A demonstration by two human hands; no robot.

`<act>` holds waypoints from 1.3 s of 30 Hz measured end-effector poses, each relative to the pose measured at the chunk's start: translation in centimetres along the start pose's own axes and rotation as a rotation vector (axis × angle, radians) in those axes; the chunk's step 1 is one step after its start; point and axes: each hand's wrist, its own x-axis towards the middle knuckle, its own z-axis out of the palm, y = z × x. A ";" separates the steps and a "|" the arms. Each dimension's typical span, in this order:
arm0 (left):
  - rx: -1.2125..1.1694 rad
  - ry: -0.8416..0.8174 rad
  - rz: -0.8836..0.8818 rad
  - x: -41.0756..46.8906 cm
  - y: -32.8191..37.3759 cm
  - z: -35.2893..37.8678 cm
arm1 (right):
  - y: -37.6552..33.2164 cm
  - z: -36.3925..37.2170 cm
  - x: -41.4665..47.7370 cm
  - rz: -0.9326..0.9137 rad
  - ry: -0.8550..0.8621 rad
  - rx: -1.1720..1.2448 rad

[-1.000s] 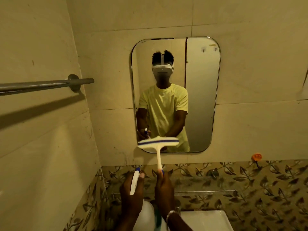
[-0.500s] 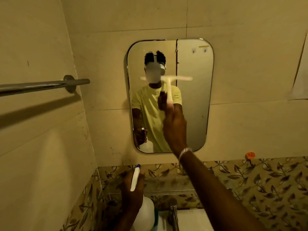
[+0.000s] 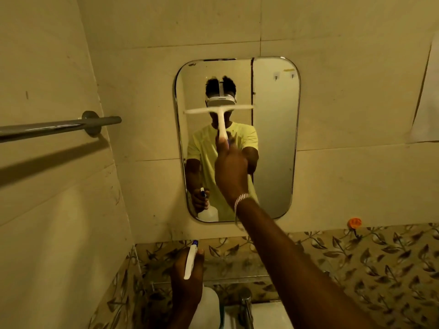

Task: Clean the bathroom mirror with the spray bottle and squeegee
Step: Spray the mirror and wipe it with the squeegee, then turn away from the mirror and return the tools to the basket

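A rounded rectangular mirror (image 3: 273, 138) hangs on the tiled wall ahead. My right hand (image 3: 231, 172) is raised in front of it, shut on the handle of a white squeegee (image 3: 219, 112). The squeegee's blade lies level against the upper middle of the glass. Low at the centre, my left hand (image 3: 187, 279) is shut on a white spray bottle (image 3: 205, 307) with a blue-tipped nozzle pointing up. The mirror reflects a person in a yellow shirt with both tools.
A grey towel bar (image 3: 59, 127) juts out from the left wall at chest height. A chrome tap (image 3: 245, 305) and the white basin (image 3: 268, 317) sit below. An orange hook (image 3: 354, 222) sticks to the wall at the right, above leaf-patterned tiles.
My right hand has lifted the squeegee from below the mirror's bottom edge up onto the upper glass. The left hand has kept the spray bottle low, almost still.
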 end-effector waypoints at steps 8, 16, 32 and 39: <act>-0.023 0.014 0.047 -0.9 -0.1 -1.1 | 19.6 -0.1 -16.2 0.435 -0.106 -0.127; -0.008 -0.024 0.033 -1.8 -0.6 -1.4 | 25.4 -4.2 -21.7 0.559 -0.042 -0.177; -0.128 -0.232 0.066 -7.2 -1.1 6.8 | 27.9 -15.8 -24.3 0.530 0.083 -0.143; -0.144 -0.392 0.047 -12.2 0.7 14.8 | 29.1 -24.1 -25.4 0.594 0.258 -0.153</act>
